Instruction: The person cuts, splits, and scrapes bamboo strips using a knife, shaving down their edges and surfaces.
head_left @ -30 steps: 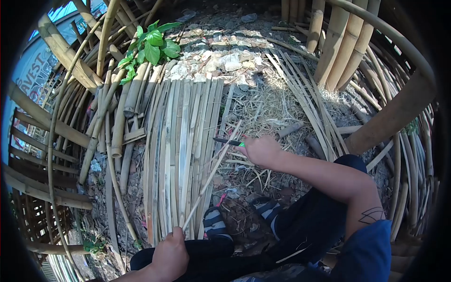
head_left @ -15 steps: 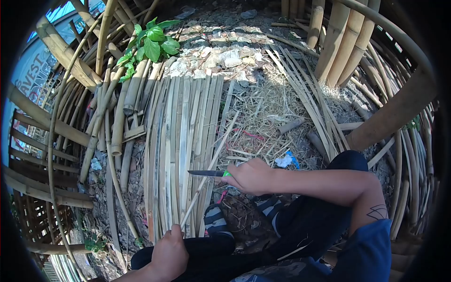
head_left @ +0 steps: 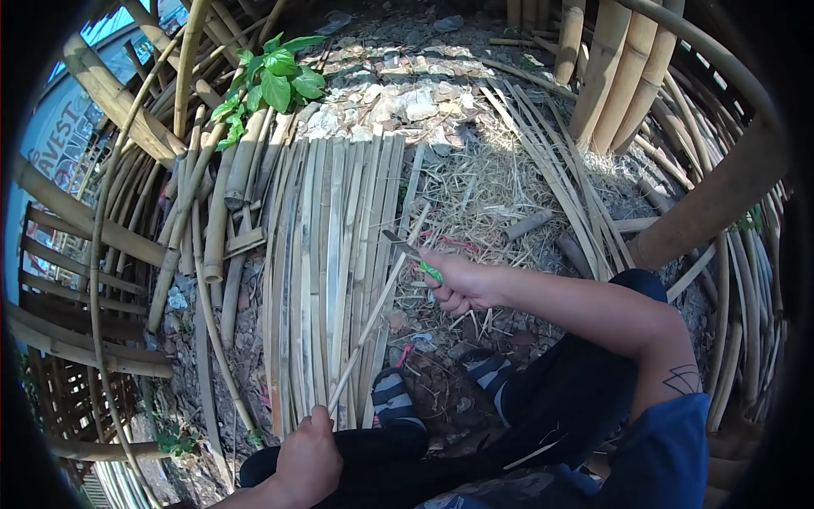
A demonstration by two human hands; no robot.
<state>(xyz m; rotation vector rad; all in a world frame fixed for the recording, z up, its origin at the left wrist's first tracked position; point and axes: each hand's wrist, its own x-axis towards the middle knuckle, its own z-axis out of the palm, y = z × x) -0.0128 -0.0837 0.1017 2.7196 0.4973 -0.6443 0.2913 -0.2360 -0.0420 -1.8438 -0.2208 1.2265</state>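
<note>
My left hand (head_left: pixel 310 456), at the bottom centre, is closed round the lower end of a thin bamboo strip (head_left: pixel 370 326) that slants up and to the right. My right hand (head_left: pixel 456 282) grips the green handle of a knife (head_left: pixel 402 244). Its dark blade points up and left, by the upper part of the strip; whether they touch I cannot tell. Under the held strip lies a row of long split bamboo strips (head_left: pixel 315 229), side by side on the ground.
Shavings (head_left: pixel 492 191) cover the ground at centre right, with more strips (head_left: pixel 555 174) beyond. Bamboo poles (head_left: pixel 712 199) stand at the right. A leafy green plant (head_left: pixel 275 78) and stacked poles (head_left: pixel 239 174) are at the left. My sandalled feet (head_left: pixel 395 399) are below.
My right hand has moved up and slightly right with the knife, along the strip. The blade has turned from nearly level to pointing up and left. My left hand has hardly moved.
</note>
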